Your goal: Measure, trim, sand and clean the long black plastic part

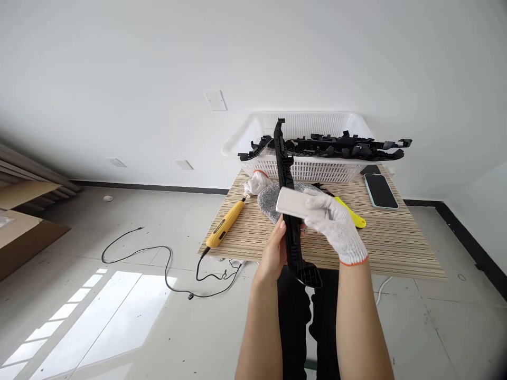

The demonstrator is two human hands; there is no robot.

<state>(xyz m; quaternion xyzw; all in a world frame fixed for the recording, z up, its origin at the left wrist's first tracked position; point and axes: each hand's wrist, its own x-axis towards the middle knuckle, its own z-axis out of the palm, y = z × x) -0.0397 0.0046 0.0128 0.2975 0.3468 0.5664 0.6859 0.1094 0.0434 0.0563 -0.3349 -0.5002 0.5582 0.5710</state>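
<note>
"Head view: which way does the black strip [285,171] point?"
"Lengthwise toward the basket [317,171], wider end nearest me; my left fingers [280,228] grip it in front of the basket."
"And the right?"
"My gloved right fingers [316,201] hold a white block [291,201] crosswise over it."

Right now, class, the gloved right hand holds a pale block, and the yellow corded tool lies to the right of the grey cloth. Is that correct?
Not quite: the head view shows the yellow corded tool lying to the left of the grey cloth, not the right. The gloved right hand does hold a pale block.
</note>
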